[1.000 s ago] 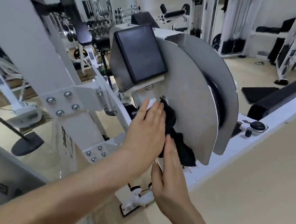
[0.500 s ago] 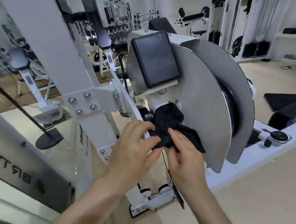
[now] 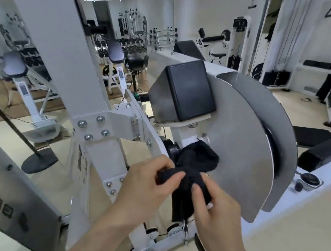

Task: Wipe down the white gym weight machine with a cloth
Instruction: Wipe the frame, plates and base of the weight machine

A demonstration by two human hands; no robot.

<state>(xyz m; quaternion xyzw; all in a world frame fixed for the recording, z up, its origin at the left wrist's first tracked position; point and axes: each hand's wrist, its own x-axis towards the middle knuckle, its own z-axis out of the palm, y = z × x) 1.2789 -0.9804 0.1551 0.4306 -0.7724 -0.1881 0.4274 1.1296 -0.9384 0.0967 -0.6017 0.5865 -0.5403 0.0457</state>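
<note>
Flat palm gone: black cloth (image 3: 195, 162) bunched at grey disc (image 3: 238, 140)

Now my left hand (image 3: 148, 185), flat a second ago, pinches it beside the disc's hub. My right hand (image 3: 215, 209) pinches the tail below the disc. I'm likely refolding for a clean face. The white machine frame (image 3: 102, 124) stands left of the disc. No containers in view.
</note>
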